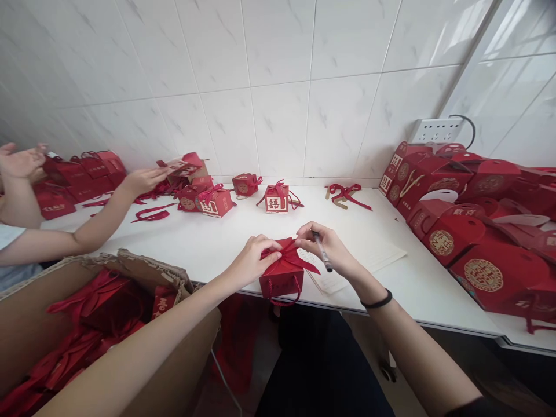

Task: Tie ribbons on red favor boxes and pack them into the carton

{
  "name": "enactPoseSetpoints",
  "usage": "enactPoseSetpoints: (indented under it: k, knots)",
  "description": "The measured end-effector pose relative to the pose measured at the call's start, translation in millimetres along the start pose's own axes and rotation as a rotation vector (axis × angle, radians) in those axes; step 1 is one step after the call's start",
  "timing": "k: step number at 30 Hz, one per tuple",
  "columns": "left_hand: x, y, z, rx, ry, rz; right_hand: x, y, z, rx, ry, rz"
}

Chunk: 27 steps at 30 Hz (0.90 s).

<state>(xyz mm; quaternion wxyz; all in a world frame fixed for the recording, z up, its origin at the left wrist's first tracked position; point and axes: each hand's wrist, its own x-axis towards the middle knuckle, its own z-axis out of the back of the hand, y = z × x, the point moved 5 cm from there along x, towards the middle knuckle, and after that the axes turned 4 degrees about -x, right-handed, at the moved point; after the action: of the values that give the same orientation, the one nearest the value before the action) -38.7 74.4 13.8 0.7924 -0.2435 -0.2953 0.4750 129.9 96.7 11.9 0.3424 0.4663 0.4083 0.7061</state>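
Note:
A small red gift box [281, 285] with a rope handle sits at the table's front edge, a red ribbon bow [287, 255] on its top. At the bow's left side, my left hand [254, 258] is closed, pinching the ribbon between thumb and fingers. My right hand [326, 249] is at the bow's right side, with a pen [322, 250] tucked among its curled fingers. Its thumb and forefinger are by the ribbon; whether they grip it I cannot tell. Written sheets of paper [369, 258] lie partly under my right hand.
Finished-looking red boxes [277, 200] with bows stand near the wall, beside loose ribbons [347, 194]. Stacked red boxes [486, 255] fill the right side. A cardboard carton [191, 341] of red boxes stands front left. Another person's hand [145, 179] reaches in from the left.

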Motion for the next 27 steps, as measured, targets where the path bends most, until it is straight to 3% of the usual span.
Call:
enactPoseSetpoints:
  k: [2,6,8,12,15,19,27]
  knots:
    - [0.0,0.0,-0.2,-0.007,0.000,0.000,0.0,-7.3,11.3,-0.112,-0.011,0.001]
    - [1.0,-0.4,-0.4,-0.027,-0.001,0.007,-7.5,-34.5,41.0,-0.653,-0.075,-0.027]
    - [1.4,-0.5,-0.4,-0.028,-0.003,0.017,-13.5,-45.1,48.9,-0.780,-0.048,-0.046]
    - [1.3,-1.1,0.6,-0.013,-0.011,0.032,-23.2,-33.2,52.9,-0.985,-0.145,-0.086]
    - [0.8,-1.9,1.6,0.011,-0.019,0.042,-25.3,-3.5,37.9,-0.799,-0.177,-0.039]
    - [1.3,-4.8,1.9,0.018,-0.039,0.032,-22.2,20.6,2.4,-0.408,-0.011,0.058]
    - [1.9,-10.4,3.3,-0.083,-0.112,-0.076,-13.7,2.7,-17.1,0.070,0.030,-0.158]
